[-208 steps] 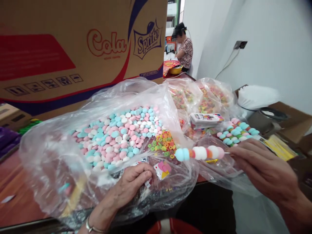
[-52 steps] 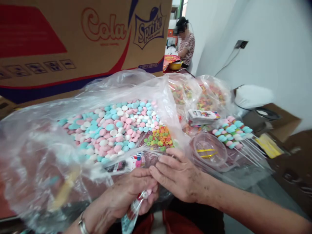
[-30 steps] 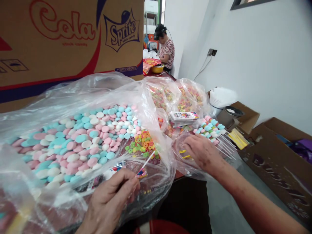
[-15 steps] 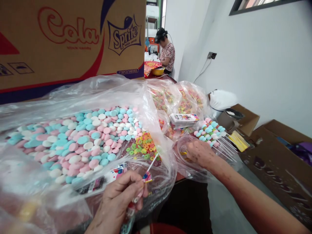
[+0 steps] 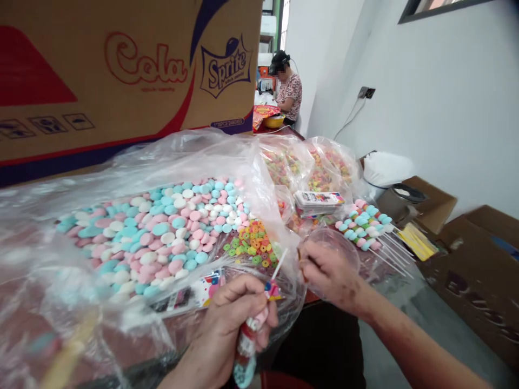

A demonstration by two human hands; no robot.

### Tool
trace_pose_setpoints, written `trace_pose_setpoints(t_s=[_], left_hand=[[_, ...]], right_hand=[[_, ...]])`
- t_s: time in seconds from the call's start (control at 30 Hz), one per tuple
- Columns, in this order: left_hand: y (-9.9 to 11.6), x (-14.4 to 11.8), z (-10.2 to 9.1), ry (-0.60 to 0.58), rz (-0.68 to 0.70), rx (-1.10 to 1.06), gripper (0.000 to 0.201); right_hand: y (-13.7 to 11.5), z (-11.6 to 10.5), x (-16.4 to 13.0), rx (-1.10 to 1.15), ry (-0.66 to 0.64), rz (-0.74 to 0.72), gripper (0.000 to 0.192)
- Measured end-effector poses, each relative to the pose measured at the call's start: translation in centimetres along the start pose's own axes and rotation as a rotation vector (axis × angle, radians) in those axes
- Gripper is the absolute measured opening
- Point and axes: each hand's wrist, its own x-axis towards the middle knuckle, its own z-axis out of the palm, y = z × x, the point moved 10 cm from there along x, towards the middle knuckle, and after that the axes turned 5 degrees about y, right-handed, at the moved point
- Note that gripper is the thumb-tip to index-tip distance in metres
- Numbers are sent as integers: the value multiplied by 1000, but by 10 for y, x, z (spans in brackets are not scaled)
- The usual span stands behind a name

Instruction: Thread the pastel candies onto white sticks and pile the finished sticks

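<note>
Now the right hand has drawn back from the clear plastic tub toward the left hand, its fingertips pinched together on something thin and gold-coloured that is too small to name; half a second ago it lay flatter over the tub. The left hand has lifted the wrapped candy skewer a little, and its white stick now points up and to the right toward the right hand. The skewer sits in a crinkled clear sleeve with a printed label, soft round pink, white and blue pieces showing through it. The left fingers are clamped around the sleeve's neck, thumb on top, with the stick rising above them and the candy end hanging below the palm. Behind lies a big glossy plastic bag of pastel disc candies, a small heap of ring candies, and a pile of finished skewers beside the tub.
</note>
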Motion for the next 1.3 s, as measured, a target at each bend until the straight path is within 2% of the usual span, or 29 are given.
trace_pose_setpoints(t_s=[0.1, 0.2, 0.33, 0.43, 0.53, 0.63, 0.83, 1.03, 1.3], left_hand=[[0, 1, 3, -24, 21, -10, 15], [-2, 1, -3, -16, 12, -10, 12], [-3, -1, -14, 0, 8, -10, 12], [-5, -1, -18, 1, 4, -59, 13], [-5, 0, -18, -14, 11, -115, 12], [-5, 1, -21, -21, -1, -106, 12], [-10, 1, -34, 59, 0, -54, 10], [-6, -1, -31, 89, 44, -39, 13], [1, 0, -45, 233, 102, -28, 17]], right_hand=[[-31, 32, 1, 315, -76, 6, 15], [-48, 49, 4, 420, -169, -17, 14], [-43, 60, 6, 491, -234, 27, 14], [-35, 79, 3, 713, -286, 161, 7], [-29, 92, 1, 904, -255, 257, 10], [-29, 99, 0, 1002, -258, 268, 16], [-30, 95, 0, 941, -286, 204, 17], [-36, 104, -1, 1013, -372, 243, 20], [-31, 98, -11, 808, -290, 337, 21]])
